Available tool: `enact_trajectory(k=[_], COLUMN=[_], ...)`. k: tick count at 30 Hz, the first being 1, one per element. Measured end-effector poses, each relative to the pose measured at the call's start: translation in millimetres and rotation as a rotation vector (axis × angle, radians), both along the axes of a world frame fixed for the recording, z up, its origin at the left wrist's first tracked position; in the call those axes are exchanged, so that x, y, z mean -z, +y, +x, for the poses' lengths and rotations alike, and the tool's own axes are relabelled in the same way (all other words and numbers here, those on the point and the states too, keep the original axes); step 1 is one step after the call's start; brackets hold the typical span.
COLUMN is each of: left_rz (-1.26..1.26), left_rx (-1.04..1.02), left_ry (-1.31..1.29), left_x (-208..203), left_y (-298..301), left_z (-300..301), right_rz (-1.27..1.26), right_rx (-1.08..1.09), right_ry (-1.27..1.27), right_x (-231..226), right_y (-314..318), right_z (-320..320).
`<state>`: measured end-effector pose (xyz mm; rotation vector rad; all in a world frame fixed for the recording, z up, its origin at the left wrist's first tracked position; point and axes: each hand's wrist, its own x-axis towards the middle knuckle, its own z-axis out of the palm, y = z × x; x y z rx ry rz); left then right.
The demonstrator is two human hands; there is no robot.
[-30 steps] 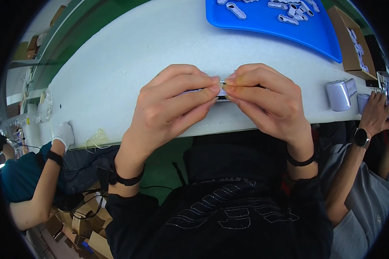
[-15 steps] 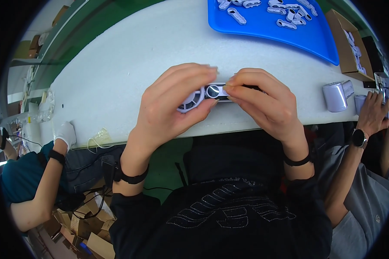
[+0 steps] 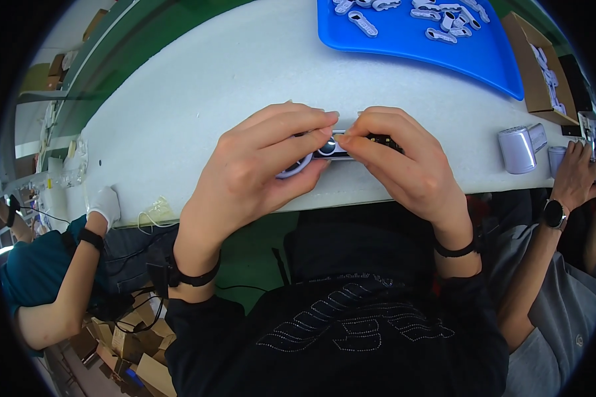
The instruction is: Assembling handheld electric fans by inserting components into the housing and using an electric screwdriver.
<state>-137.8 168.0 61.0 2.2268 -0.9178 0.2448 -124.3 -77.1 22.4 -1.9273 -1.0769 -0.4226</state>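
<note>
Over the near part of the white table I hold a pale lilac handheld fan [image 3: 302,166] with a round, spoked head. My left hand [image 3: 248,159] is wrapped round that head, its fingers and thumb covering most of it. At the body beside the head, a round dark window with a pale ring shows between my hands. My right hand [image 3: 404,155] is closed over the body, thumb and fingertips pressed together beside the ring. Under its fingers a dark strip with small gold spots, like a circuit board [image 3: 383,140], partly shows. Whether the right fingertips pinch a separate small part is hidden.
A blue tray [image 3: 404,51] with several pale shell parts lies at the far right. Beside it stands a cardboard box [image 3: 524,66] of similar parts. A lilac cylindrical housing [image 3: 518,149] sits near a co-worker's hand [image 3: 575,171]. Another person's gloved hand [image 3: 104,205] rests at the left edge.
My left fingers have come down and closer to the right hand, covering more of the fan head. The right hand has shifted slightly, and more of the gold-spotted strip shows.
</note>
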Motion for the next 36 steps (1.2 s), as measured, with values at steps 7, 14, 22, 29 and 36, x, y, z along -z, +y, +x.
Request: enact_trajectory(k=[7, 14, 22, 29, 36], left_rz=[0.060, 0.015, 0.054, 0.114, -0.029], left_rx=[0.030, -0.057, -0.081, -0.057, -0.049], left_ry=[-0.035, -0.064, -0.074, -0.053, -0.043], left_x=[0, 8, 10, 6, 10], left_y=[-1, -4, -1, 1, -1], left_z=[1, -5, -6, -4, -1], right_rz=[0.008, 0.011, -0.022, -0.004, 0.013], right_rx=[0.014, 0.036, 0.062, 0.052, 0.059], right_ry=[0.015, 0.145, -0.055, -0.164, -0.012], right_x=[-1, -9, -2, -6, -1], right_y=[2, 4, 12, 12, 3], right_z=[-1, -2, 0, -3, 5])
